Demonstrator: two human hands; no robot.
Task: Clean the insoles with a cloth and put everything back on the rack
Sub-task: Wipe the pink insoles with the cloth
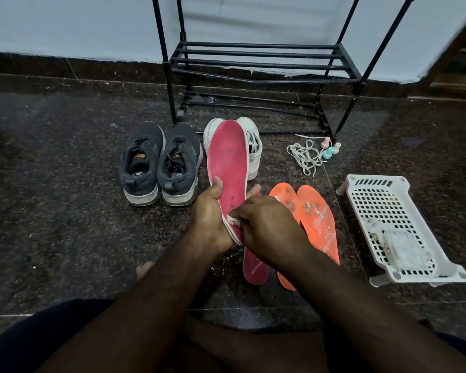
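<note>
- Both forearms reach forward from the lap; the left hand (210, 211) grips the heel end of a pink insole (228, 157), held up toe-away.
- Right hand (267, 224) pinches a small whitish cloth (233, 220) against that insole's heel.
- Second pink insole (254, 267) lies on the floor beneath, beside two orange insoles (315, 219).
- Grey sneakers (159, 164) and white shoes (253, 149) stand beyond, before the black rack (256, 63).
- White laces (304, 156) and a white basket (396, 227) lie right.

Pink insole (228, 157) held upright; 2 orange insoles (307, 219) flat on floor.
</note>
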